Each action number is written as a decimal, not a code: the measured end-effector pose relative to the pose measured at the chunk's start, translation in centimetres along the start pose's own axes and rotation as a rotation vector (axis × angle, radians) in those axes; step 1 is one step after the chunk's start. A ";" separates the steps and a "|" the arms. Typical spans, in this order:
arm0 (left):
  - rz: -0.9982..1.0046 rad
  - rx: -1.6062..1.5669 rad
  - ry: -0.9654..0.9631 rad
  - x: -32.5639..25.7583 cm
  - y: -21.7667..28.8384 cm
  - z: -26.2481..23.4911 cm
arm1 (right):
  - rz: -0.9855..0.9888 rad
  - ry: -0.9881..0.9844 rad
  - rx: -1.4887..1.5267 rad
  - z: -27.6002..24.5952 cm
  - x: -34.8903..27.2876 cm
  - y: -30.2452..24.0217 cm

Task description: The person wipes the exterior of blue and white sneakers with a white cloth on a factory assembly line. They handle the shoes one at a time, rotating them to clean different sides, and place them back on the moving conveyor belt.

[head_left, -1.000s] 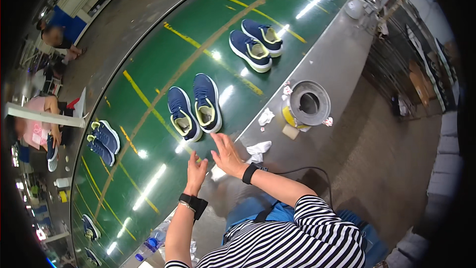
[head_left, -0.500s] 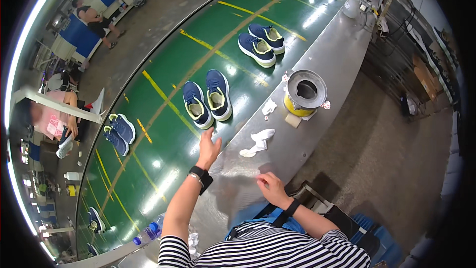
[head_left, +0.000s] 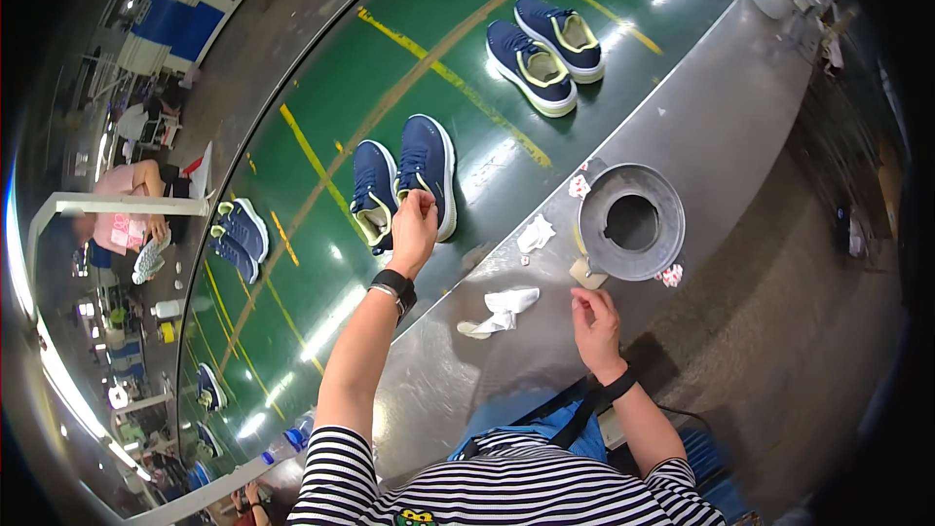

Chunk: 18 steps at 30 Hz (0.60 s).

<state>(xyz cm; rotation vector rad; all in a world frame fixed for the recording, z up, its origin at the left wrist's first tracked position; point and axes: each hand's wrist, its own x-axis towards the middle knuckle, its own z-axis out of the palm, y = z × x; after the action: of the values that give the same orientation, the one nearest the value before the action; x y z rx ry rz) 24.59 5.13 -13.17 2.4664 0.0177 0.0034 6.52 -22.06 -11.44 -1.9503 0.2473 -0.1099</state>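
My left hand (head_left: 416, 229) reaches over the green belt and is closed at the collar of a navy sneaker (head_left: 429, 151), the right one of a pair. Its fingertips cover part of the shoe's opening. The other sneaker (head_left: 372, 185) of that pair stands close beside it, toes pointing away from me. Above the metal ledge, my right hand (head_left: 597, 333) has loosely bent fingers with nothing visible in them. Just beyond its fingertips lies a small beige block (head_left: 587, 275), against a round can (head_left: 631, 224) with a grey funnel-like top.
White crumpled cloths (head_left: 503, 312) lie on the metal ledge (head_left: 458, 370). More navy sneakers (head_left: 545, 54) stand farther along the green belt (head_left: 312, 136), with another pair (head_left: 239, 242) at its far side. A person in pink (head_left: 127, 205) holds a shoe across the belt.
My left hand has moved forward from beside the pair onto the right sneaker's collar. My right hand has gone from near my body out toward the beige block. The view has shifted.
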 end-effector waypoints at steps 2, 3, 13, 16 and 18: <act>-0.070 -0.038 0.000 0.2 0.5 -0.6 | -0.016 -0.056 0.028 0.4 1.6 0.0; -0.104 -0.056 -0.003 0.3 0.7 -0.8 | -0.038 -0.093 0.041 0.9 2.4 -0.1; -0.154 -0.166 0.000 0.7 0.8 -1.0 | -0.060 -0.215 0.098 4.4 3.5 -0.1; -0.052 -0.043 0.002 0.7 0.1 -0.8 | -0.037 -0.214 0.045 3.1 2.6 -0.1; 0.014 0.030 -0.020 1.0 0.1 -0.5 | 0.021 -0.202 0.035 2.3 2.1 -1.1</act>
<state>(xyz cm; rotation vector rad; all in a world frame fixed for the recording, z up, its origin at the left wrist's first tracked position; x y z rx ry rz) 25.64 5.37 -12.67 2.4960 -0.0088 -0.0152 9.15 -20.08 -11.34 -1.9076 0.1320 0.0960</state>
